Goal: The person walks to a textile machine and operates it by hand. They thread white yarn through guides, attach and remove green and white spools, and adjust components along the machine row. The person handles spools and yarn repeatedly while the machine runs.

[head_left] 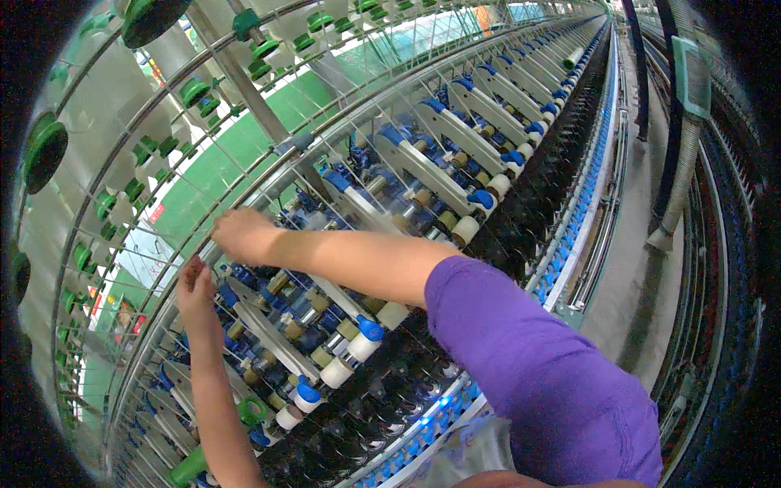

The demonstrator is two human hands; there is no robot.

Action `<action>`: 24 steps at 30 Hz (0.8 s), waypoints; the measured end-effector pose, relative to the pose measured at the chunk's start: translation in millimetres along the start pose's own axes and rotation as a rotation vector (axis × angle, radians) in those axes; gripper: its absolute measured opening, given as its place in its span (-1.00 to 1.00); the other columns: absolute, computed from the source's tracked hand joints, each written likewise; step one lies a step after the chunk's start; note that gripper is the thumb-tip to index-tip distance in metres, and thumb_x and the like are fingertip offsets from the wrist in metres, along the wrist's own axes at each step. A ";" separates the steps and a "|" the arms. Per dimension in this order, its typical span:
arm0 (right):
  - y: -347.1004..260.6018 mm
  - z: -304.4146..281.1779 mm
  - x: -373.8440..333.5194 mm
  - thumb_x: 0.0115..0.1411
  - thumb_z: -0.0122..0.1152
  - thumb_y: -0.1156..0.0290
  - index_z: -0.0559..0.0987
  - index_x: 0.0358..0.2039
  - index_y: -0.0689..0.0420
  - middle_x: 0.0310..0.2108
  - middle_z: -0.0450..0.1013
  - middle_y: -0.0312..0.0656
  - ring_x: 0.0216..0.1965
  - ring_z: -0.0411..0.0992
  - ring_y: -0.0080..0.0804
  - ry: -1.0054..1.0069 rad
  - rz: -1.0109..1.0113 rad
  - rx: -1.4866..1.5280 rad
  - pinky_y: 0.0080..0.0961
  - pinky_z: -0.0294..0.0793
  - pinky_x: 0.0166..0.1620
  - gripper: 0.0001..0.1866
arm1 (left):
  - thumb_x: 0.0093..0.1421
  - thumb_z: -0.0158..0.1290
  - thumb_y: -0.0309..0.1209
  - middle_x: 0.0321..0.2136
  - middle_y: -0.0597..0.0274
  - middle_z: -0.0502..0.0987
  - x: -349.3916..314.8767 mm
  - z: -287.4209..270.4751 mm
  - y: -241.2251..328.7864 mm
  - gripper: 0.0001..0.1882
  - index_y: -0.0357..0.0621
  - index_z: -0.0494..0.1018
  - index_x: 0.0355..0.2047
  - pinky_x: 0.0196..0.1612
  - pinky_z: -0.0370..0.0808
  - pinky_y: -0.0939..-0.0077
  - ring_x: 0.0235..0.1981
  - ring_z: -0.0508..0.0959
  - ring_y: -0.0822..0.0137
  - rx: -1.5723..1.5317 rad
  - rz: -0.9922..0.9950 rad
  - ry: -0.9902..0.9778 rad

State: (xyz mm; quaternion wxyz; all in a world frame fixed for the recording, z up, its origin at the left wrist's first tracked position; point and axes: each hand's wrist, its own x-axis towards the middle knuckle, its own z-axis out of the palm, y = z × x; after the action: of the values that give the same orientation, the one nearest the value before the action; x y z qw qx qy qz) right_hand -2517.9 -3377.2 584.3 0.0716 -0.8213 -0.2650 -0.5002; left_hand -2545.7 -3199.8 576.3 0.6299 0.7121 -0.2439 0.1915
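My left hand (pixel 196 289) is raised at the long metal rail (pixel 264 180) behind the spinning machine's drafting section. Its fingers are drawn together, and anything in them is too small to make out. Just to the right, my right hand (pixel 244 236) reaches across with its fingers curled closed at the same rail; their tips are mostly hidden. Below both hands lie grey drafting arms (pixel 260 325) with blue end levers (pixel 370 328), and white rollers (pixel 338 373) along the front. A green tube (pixel 254 410) lies beside my left forearm.
Large white bobbins with green ends (pixel 195 92) hang overhead at the left, among thin curved rods. Dark spindles (pixel 366 423) and a blue strip (pixel 569 236) run along the machine's front. A ribbed hose (pixel 680 175) hangs over the aisle (pixel 643 301) at right.
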 end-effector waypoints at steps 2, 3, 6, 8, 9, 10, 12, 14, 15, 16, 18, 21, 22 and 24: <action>-13.2 -1.2 -13.8 -0.10 0.17 0.31 0.57 -0.51 0.08 -0.33 0.45 -0.16 -0.22 0.42 -0.17 -0.131 0.157 0.204 -0.26 0.41 -0.19 -0.85 | 0.19 0.00 -0.34 -0.05 0.14 0.36 -15.2 7.0 -7.4 -0.54 -0.29 0.24 0.05 -0.07 0.37 0.36 -0.07 0.40 0.32 -0.103 -0.087 -0.024; -18.8 -2.8 -21.6 -0.11 0.19 0.28 0.58 -0.51 0.09 -0.33 0.44 -0.13 -0.21 0.39 -0.15 -0.138 0.185 0.314 -0.29 0.41 -0.18 -0.82 | 0.20 0.00 -0.34 -0.05 0.14 0.36 -19.5 9.6 -9.4 -0.54 -0.29 0.24 0.06 -0.14 0.40 0.38 -0.08 0.40 0.34 -0.170 -0.135 -0.050; -38.4 -8.1 -41.1 -0.11 0.20 0.30 0.59 -0.52 0.08 -0.36 0.44 -0.13 -0.20 0.37 -0.16 -0.067 0.119 0.330 -0.28 0.40 -0.16 -0.84 | 0.21 -0.02 -0.35 -0.20 0.17 0.44 -24.8 18.3 -12.8 -0.63 -0.28 0.29 -0.02 -0.35 0.46 0.55 -0.25 0.48 0.39 -0.299 -0.203 -0.070; -49.2 -13.2 -49.4 -0.18 0.21 0.30 0.64 -0.44 -0.06 -0.34 0.45 -0.14 -0.18 0.37 -0.12 -0.018 0.016 0.342 -0.25 0.41 -0.19 -0.79 | 0.21 -0.02 -0.36 -0.29 0.20 0.48 -26.7 22.5 -13.0 -0.67 -0.28 0.32 -0.07 -0.36 0.47 0.60 -0.35 0.51 0.39 -0.223 -0.226 -0.017; -54.0 -16.0 -52.8 -0.17 0.21 0.30 0.64 -0.44 -0.08 -0.35 0.45 -0.14 -0.19 0.38 -0.13 0.011 -0.036 0.360 -0.24 0.41 -0.20 -0.80 | 0.21 -0.03 -0.38 -0.46 0.28 0.49 -30.2 25.4 -14.3 -0.75 -0.26 0.37 -0.15 -0.47 0.43 0.65 -0.52 0.49 0.44 -0.275 -0.193 0.033; -57.5 -19.6 -55.9 -0.17 0.21 0.30 0.64 -0.45 -0.09 -0.36 0.46 -0.14 -0.21 0.38 -0.13 0.038 -0.088 0.373 -0.23 0.41 -0.22 -0.81 | 0.21 -0.04 -0.38 -0.47 0.29 0.48 -33.7 26.7 -14.0 -0.76 -0.25 0.37 -0.16 -0.51 0.40 0.66 -0.54 0.48 0.47 -0.280 -0.198 0.042; -61.4 -26.7 -58.7 -0.19 0.17 0.30 0.62 -0.57 0.01 -0.45 0.45 -0.10 -0.28 0.39 -0.09 -0.039 -0.119 0.471 -0.21 0.41 -0.23 -0.85 | 0.21 -0.04 -0.39 -0.50 0.33 0.48 -43.6 29.8 -14.1 -0.78 -0.23 0.38 -0.18 -0.59 0.34 0.70 -0.58 0.44 0.53 -0.296 -0.229 0.139; -61.3 -33.2 -58.1 -0.20 0.15 0.32 0.58 -0.69 0.12 -0.58 0.44 -0.07 -0.41 0.40 -0.06 -0.089 -0.129 0.614 -0.23 0.40 -0.29 -0.85 | 0.20 -0.05 -0.42 -0.59 0.40 0.42 -55.8 27.4 -10.0 -0.80 -0.21 0.41 -0.18 -0.64 0.29 0.68 -0.65 0.39 0.55 -0.196 -0.208 0.099; -58.2 -36.1 -56.1 -0.20 0.11 0.30 0.55 -0.75 0.15 -0.64 0.44 -0.05 -0.49 0.41 0.00 -0.139 0.009 0.627 -0.21 0.41 -0.35 -0.80 | 0.20 -0.04 -0.39 -0.63 0.43 0.38 -60.9 24.5 -6.6 -0.82 -0.19 0.41 -0.22 -0.67 0.25 0.68 -0.70 0.33 0.58 -0.129 -0.218 0.043; -55.1 -37.9 -51.4 -0.16 0.10 0.27 0.56 -0.71 0.16 -0.58 0.48 -0.05 -0.46 0.45 -0.01 -0.150 0.137 0.675 -0.23 0.44 -0.34 -0.78 | 0.21 -0.03 -0.37 -0.66 0.45 0.34 -65.3 22.2 -3.4 -0.85 -0.17 0.41 -0.26 -0.70 0.20 0.68 -0.74 0.28 0.61 -0.033 -0.271 0.059; -44.7 -39.8 -44.5 -0.12 0.10 0.24 0.57 -0.68 0.16 -0.56 0.49 -0.04 -0.42 0.48 -0.07 -0.040 0.256 0.698 -0.28 0.46 -0.29 -0.76 | 0.24 -0.05 -0.32 -0.75 0.48 0.22 -73.0 20.7 0.0 -0.83 -0.15 0.44 -0.34 -0.74 0.11 0.67 -0.80 0.18 0.62 -0.030 -0.255 -0.034; -33.6 -36.9 -40.0 -0.08 0.15 0.14 0.59 -0.62 0.18 -0.59 0.51 -0.09 -0.47 0.49 -0.18 -0.111 0.320 0.504 -0.34 0.47 -0.30 -0.68 | 0.24 -0.03 -0.29 -0.79 0.48 0.16 -83.4 19.1 -0.4 -0.79 -0.16 0.44 -0.42 -0.75 0.05 0.67 -0.81 0.13 0.61 0.004 -0.299 -0.114; -31.8 -35.2 -41.3 -0.07 0.16 0.13 0.59 -0.61 0.18 -0.61 0.51 -0.11 -0.50 0.49 -0.21 -0.194 0.292 0.546 -0.36 0.48 -0.31 -0.67 | 0.23 -0.02 -0.29 -0.79 0.48 0.16 -85.5 18.6 -1.3 -0.79 -0.16 0.45 -0.41 -0.75 0.05 0.66 -0.81 0.13 0.61 0.035 -0.297 -0.103; -31.1 -31.6 -44.9 -0.05 0.18 0.10 0.60 -0.58 0.20 -0.63 0.50 -0.14 -0.55 0.49 -0.27 -0.455 0.288 0.595 -0.41 0.49 -0.34 -0.64 | 0.22 -0.01 -0.28 -0.79 0.48 0.16 -88.8 18.8 -2.6 -0.80 -0.17 0.45 -0.39 -0.76 0.05 0.66 -0.81 0.12 0.61 0.069 -0.312 -0.128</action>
State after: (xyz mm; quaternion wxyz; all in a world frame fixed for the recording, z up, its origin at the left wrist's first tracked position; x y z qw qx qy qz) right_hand -2574.6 -3379.2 556.5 0.3152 -0.8832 -0.2897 -0.1916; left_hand -2616.6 -3208.7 520.1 0.6104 0.7732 -0.1635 0.0540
